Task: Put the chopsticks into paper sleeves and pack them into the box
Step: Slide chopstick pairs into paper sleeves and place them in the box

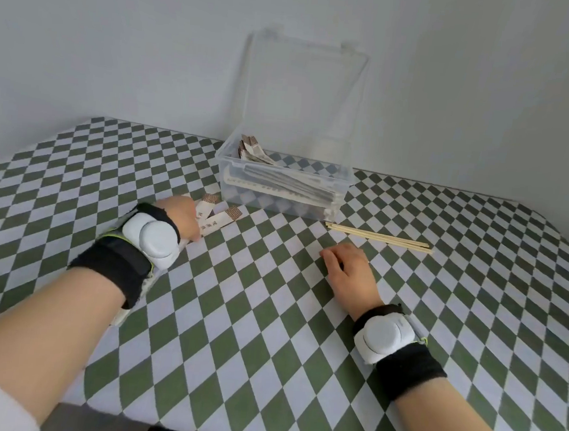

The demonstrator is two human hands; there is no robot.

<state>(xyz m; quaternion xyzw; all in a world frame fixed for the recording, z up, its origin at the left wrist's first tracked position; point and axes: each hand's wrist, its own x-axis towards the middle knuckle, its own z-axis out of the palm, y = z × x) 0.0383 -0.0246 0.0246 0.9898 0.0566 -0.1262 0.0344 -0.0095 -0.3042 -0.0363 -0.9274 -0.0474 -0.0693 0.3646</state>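
Pale wall closes off the far edge of the checked table [267,317], where the clear box [277,199] stands with its lid [304,96] upright and sleeved pairs [279,180] inside. Bare cloth spreads between my arms. My right hand [350,272] rests loosely curled, holding nothing, near the bare chopsticks [377,239] at the box's right front corner. My left hand [181,218] touches the loose paper sleeves [219,221]; its fingers are hidden, so I cannot tell its grip.
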